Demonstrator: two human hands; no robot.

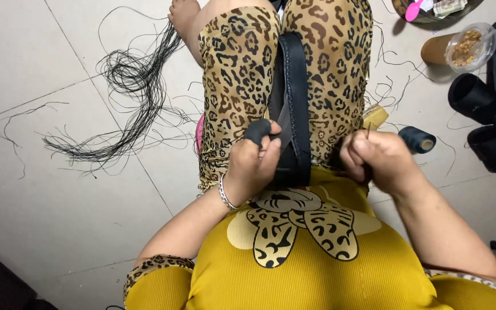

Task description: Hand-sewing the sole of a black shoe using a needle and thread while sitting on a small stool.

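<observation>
Both hands: left (252, 166) grips black strap (291, 103), right (374, 161) beside.

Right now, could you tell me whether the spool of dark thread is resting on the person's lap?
No, the spool of dark thread lies on the floor just beyond the right hand, beside the leg rather than on it.

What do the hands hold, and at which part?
Left hand pinches the black strap piece near its lower end; right hand is closed, apparently on thin thread.
</observation>
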